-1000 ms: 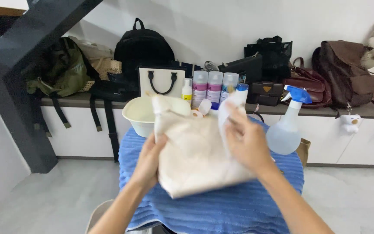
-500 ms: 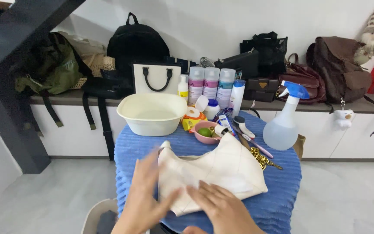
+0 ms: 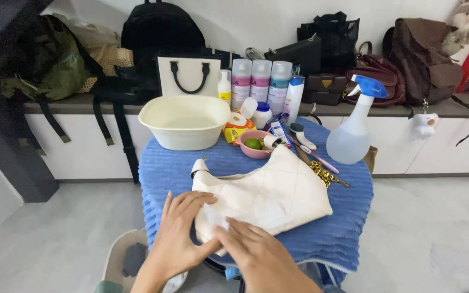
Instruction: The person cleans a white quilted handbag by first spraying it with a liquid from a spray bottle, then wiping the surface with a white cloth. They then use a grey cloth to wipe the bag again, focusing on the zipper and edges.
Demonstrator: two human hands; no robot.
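A cream quilted handbag [image 3: 267, 195] lies flat on a blue ribbed towel [image 3: 321, 244] that covers a small table. Its gold chain [image 3: 324, 174] trails off its right end. My left hand [image 3: 180, 239] rests flat on the bag's near left corner, fingers spread. My right hand [image 3: 259, 255] presses on the bag's near edge beside it, fingers pointing left over a small white cloth or flap [image 3: 213, 217]. Neither hand is closed around anything.
Behind the bag stand a cream basin [image 3: 184, 122], a pink bowl [image 3: 253, 145] with a lime, a spray bottle [image 3: 351, 127], several cans and tubes. Bags and backpacks line a low shelf [image 3: 451, 108] at the wall. A bin [image 3: 123, 260] sits on the floor at left.
The bag, held up in front of me a second ago, has been laid down flat on the towel. Both hands have come down to its near edge.
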